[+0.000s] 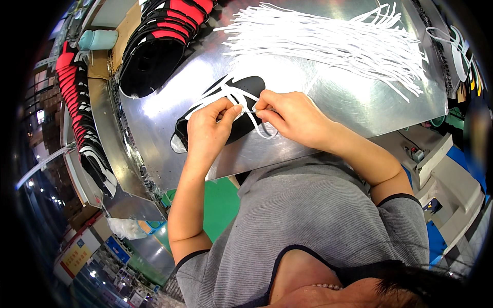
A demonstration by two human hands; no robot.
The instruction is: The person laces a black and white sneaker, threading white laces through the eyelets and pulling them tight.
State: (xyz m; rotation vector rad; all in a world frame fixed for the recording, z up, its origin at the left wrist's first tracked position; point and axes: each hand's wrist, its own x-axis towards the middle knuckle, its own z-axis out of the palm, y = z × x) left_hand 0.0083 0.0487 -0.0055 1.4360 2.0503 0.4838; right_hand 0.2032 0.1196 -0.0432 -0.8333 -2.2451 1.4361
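A black shoe upper (250, 84) with white trim lies flat on the metal table, under both hands. A white shoelace (233, 92) runs in loops across it, and one loop hangs past its near edge. My left hand (209, 126) is closed in a pinch over the upper, with thumb and forefinger at the lace. Close beside it my right hand (290, 117) pinches the same lace between thumb and fingertips. The fingertips of the two hands almost meet, and a short stretch of lace shows between them.
A thick bundle of white shoelaces (328, 38) lies at the back of the metal table (359, 110). Stacked black and red shoe uppers (159, 46) stand at the back left. Another long row of uppers (77, 102) and a pale green jar (97, 39) are further left.
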